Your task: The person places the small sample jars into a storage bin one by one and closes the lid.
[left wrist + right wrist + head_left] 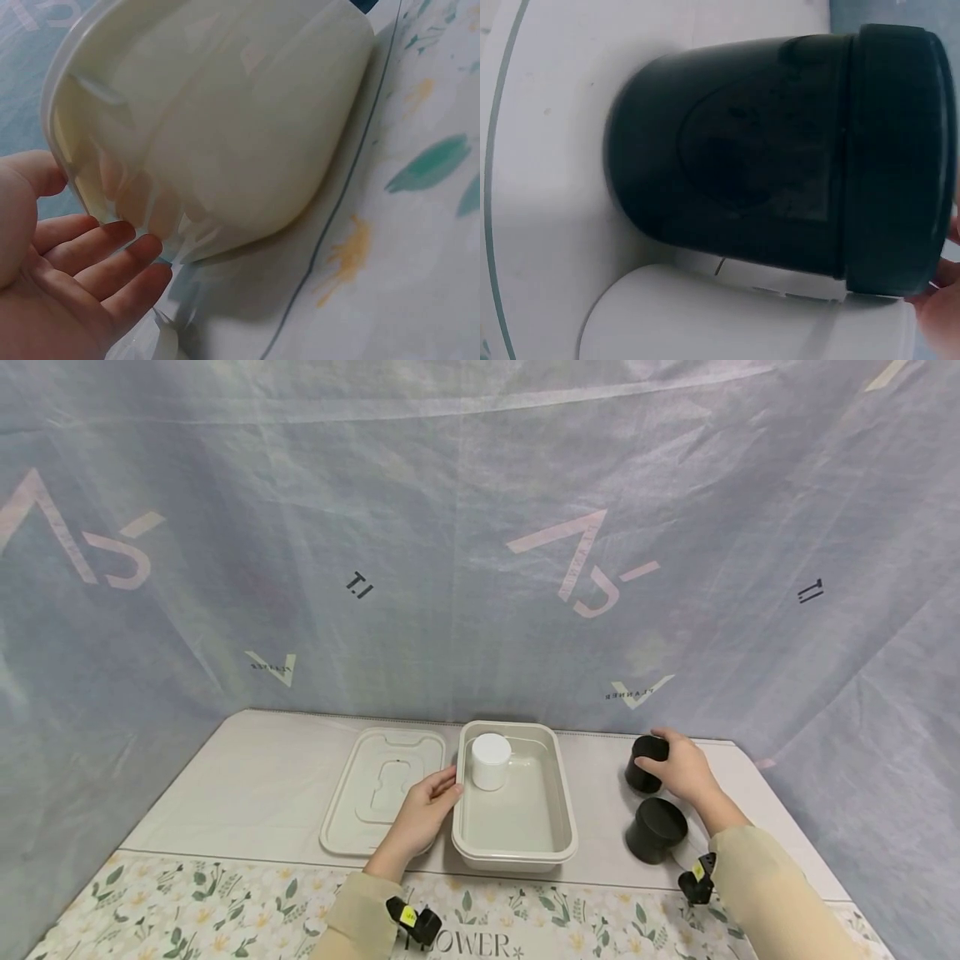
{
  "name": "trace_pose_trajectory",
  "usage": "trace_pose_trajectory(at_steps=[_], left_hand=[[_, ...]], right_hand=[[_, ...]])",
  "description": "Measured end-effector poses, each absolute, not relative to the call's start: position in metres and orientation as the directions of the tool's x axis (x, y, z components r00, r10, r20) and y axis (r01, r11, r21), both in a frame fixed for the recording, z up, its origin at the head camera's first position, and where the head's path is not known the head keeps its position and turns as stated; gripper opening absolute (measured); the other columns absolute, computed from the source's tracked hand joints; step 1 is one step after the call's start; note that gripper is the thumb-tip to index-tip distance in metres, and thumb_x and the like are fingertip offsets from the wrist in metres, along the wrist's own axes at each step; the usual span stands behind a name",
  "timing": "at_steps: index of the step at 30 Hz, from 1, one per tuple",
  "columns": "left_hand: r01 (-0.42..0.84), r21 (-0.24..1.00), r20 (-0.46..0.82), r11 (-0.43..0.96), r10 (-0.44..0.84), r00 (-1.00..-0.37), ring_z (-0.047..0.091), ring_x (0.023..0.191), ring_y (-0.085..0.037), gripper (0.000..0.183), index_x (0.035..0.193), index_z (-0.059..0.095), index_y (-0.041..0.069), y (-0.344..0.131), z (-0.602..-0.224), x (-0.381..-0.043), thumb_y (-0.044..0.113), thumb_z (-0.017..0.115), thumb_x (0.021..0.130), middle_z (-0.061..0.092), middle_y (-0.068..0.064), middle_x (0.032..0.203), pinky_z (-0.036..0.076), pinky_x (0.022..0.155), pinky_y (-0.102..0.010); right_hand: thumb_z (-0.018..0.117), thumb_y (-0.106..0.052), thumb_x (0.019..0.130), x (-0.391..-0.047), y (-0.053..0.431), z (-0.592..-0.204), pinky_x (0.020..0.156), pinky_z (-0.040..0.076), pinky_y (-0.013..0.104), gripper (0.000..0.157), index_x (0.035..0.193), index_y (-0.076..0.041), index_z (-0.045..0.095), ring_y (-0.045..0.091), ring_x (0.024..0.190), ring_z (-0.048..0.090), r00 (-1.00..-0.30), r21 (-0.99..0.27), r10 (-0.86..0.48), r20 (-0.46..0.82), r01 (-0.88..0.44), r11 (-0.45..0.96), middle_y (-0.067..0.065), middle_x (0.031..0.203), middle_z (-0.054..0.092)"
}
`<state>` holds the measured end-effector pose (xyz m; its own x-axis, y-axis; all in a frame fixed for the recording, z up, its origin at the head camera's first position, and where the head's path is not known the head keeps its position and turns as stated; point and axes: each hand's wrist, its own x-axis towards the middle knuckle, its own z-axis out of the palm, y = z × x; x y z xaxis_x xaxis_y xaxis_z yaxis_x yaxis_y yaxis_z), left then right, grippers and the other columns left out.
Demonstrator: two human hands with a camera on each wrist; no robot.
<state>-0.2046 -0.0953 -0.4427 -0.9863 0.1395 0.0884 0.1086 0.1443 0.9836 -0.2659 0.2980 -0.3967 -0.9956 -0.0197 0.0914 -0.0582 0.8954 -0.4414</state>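
Note:
My right hand [683, 766] grips a black lidded jar [645, 768] standing at the back right, thumb on the near side. Just in front of it stands another black jar [657, 831] with a wide lid. A large black jar [735, 150] fills the right wrist view, with fingertips [943, 274] near its lid at the right edge. My left hand [422, 814] rests at the left side of a cream rectangular tub [567, 810], its fingers loosely extended by the outer wall. Inside the tub, toward the back left, a white lidded jar [491, 762] stands upright.
A flat cream lid [348, 785] lies left of the tub, partly behind my left hand. A pale cylindrical shape [742, 322] lies beside the black jar in the right wrist view. Floral cloth [247, 902] covers the table's front, and a grey-blue curtain [420, 543] hangs behind.

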Motion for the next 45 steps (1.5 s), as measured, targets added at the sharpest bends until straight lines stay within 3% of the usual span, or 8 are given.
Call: trace_pose_trajectory(at_steps=[7, 16, 31, 38, 45], left_hand=[[0.116, 0.982, 0.097, 0.149, 0.132, -0.987, 0.055, 0.121, -0.030, 0.048, 0.139, 0.045, 0.003, -0.097, -0.464, -0.216, 0.026, 0.054, 0.097, 0.055, -0.019, 0.133, 0.049, 0.098, -0.032], [0.088, 0.986, 0.069, 0.145, 0.131, -0.989, 0.055, 0.122, -0.028, 0.048, 0.139, 0.046, 0.007, -0.097, -0.464, -0.215, 0.028, 0.054, 0.097, 0.055, -0.017, 0.134, 0.049, 0.097, -0.029], [0.033, 0.998, 0.027, 0.056, 0.110, -0.994, 0.055, 0.119, -0.033, 0.046, 0.136, 0.045, -0.005, -0.093, -0.445, -0.207, 0.017, 0.054, 0.097, 0.052, -0.026, 0.132, 0.054, 0.088, -0.028], [0.009, 0.999, 0.007, 0.034, 0.082, -0.997, 0.057, 0.116, -0.027, 0.046, 0.135, 0.048, -0.001, -0.092, -0.456, -0.214, 0.022, 0.057, 0.095, 0.055, -0.022, 0.130, 0.054, 0.086, -0.026], [0.001, 1.000, 0.000, 0.010, 0.081, -0.997, 0.058, 0.115, -0.028, 0.047, 0.134, 0.048, -0.002, -0.093, -0.457, -0.213, 0.021, 0.058, 0.095, 0.055, -0.024, 0.129, 0.055, 0.085, -0.026]], right_hand=[[0.066, -0.032, 0.086, -0.264, 0.296, -0.394, 0.088, 0.045, 0.057, 0.065, 0.136, 0.002, 0.042, 0.050, 0.114, 0.048, -0.989, -0.469, -0.019, 0.147, -0.087, 0.879, 0.032, 0.134, 0.045], [0.066, -0.035, 0.086, -0.257, 0.282, -0.387, 0.088, 0.045, 0.057, 0.067, 0.138, 0.001, 0.042, 0.048, 0.112, 0.049, -0.977, -0.508, -0.027, 0.209, -0.133, 0.851, 0.030, 0.134, 0.044], [0.072, -0.027, 0.083, -0.255, 0.248, -0.377, 0.089, 0.049, 0.053, 0.062, 0.134, 0.000, 0.048, 0.045, 0.116, 0.050, -0.936, -0.567, -0.147, 0.319, -0.312, 0.762, 0.025, 0.130, 0.051], [0.074, -0.023, 0.081, -0.256, 0.235, -0.375, 0.083, 0.053, 0.049, 0.060, 0.132, -0.001, 0.050, 0.041, 0.113, 0.053, -0.914, -0.578, -0.215, 0.345, -0.387, 0.718, 0.023, 0.130, 0.051], [0.075, -0.021, 0.080, -0.256, 0.219, -0.367, 0.087, 0.052, 0.049, 0.059, 0.131, -0.002, 0.051, 0.035, 0.108, 0.057, -0.898, -0.580, -0.251, 0.362, -0.428, 0.693, 0.021, 0.126, 0.054]])
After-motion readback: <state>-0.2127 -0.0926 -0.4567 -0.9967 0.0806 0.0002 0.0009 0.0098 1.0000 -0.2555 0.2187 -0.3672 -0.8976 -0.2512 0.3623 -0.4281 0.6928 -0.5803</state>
